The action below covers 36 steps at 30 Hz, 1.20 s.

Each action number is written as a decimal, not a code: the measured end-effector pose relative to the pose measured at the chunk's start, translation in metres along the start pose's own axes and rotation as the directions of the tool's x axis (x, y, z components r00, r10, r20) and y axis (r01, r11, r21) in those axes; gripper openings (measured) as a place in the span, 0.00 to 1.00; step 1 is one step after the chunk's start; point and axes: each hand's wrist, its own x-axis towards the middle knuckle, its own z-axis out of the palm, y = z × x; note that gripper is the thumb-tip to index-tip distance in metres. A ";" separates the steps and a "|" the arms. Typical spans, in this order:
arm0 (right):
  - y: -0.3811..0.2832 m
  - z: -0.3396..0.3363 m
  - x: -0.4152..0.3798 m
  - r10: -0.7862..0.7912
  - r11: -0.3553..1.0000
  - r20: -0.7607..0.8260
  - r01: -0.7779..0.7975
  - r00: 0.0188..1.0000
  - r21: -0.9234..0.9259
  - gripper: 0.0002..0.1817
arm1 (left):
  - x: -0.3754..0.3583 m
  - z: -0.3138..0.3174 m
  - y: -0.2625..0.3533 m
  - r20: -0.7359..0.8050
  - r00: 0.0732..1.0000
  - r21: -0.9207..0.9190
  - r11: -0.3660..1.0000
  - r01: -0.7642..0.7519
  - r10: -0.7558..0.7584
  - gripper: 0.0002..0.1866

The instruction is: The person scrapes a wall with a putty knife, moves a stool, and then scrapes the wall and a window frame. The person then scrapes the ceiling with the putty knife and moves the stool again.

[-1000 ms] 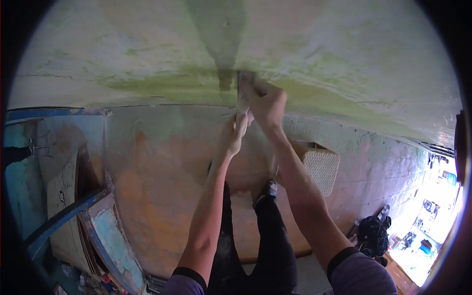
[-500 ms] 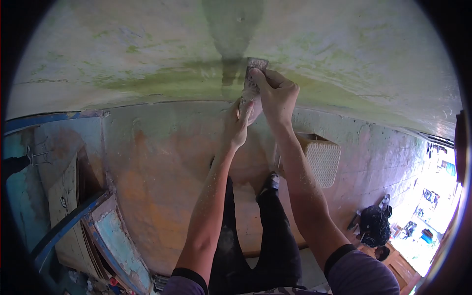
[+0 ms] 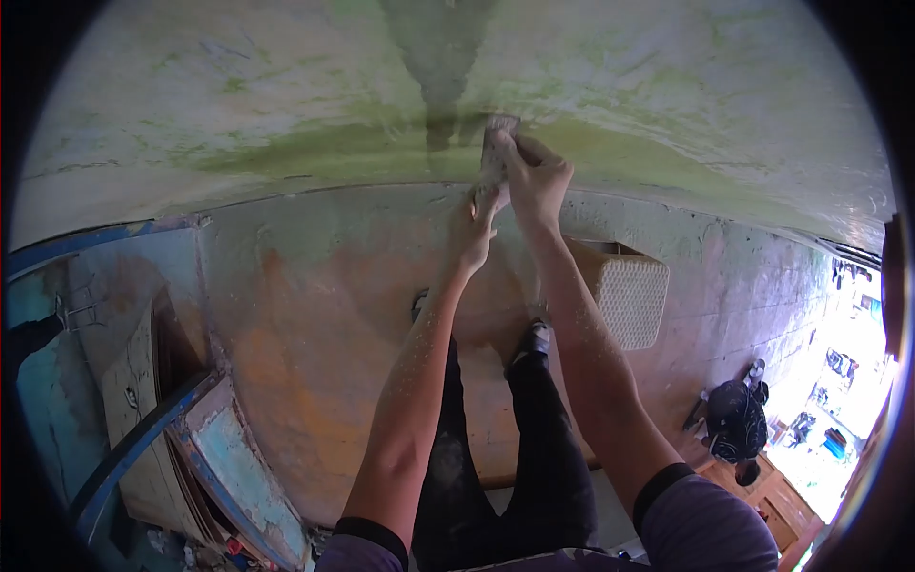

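Both of my hands are on a flat, dusty scraper-like piece (image 3: 499, 126) that lies against the green-stained pale surface (image 3: 362, 143). My right hand (image 3: 538, 186) pinches its upper part, with the thumb on its face and the fingers curled behind. Just below and to the left, my left hand (image 3: 477, 229) is closed around the lower, whitish end. Some of the left fingers are hidden, and the area is slightly blurred. Pale dust speckles both forearms.
A woven-textured box (image 3: 633, 300) stands right of my arms. At the left are leaning boards (image 3: 143, 419) and a blue-edged panel (image 3: 233, 448). A person in dark clothing (image 3: 736, 419) is at the lower right, near a wooden cabinet (image 3: 777, 505) and a bright opening.
My left hand has moved slightly up and right along with the lower end of the piece. The view has shifted a little, and the person at the lower right appears lower-right in posture and place.
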 end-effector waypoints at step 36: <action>-0.045 -0.023 0.006 -0.019 0.972 -0.144 0.051 0.989 0.228 0.19 | -0.005 0.021 0.062 0.064 0.979 -0.047 0.981 -0.190 0.193 0.32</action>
